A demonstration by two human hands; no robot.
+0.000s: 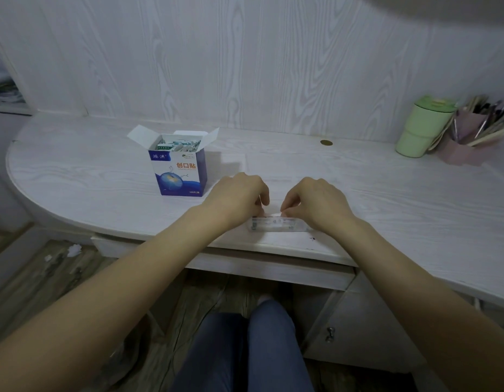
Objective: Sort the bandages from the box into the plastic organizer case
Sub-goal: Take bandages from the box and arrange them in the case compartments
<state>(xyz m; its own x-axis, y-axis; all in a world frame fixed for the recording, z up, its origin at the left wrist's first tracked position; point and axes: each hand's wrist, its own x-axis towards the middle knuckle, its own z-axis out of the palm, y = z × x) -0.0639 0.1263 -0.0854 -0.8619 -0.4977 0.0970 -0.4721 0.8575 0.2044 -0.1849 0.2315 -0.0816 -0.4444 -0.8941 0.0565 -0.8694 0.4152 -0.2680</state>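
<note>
Hiding most of the clear case [276, 224], both hands' [239, 198] curled fingers [287, 203] pinch its top edge.

Your arms are bare from the bottom edge of the view up to the wrists — no sleeves, watch, bracelet or rings show. Your left hand [239, 193] and right hand [315, 200] wear no gloves. Below the desk edge your legs are in blue-grey trousers [245, 349] — plain fabric, no pattern or visible seams. Your footwear can't be made out.
</note>
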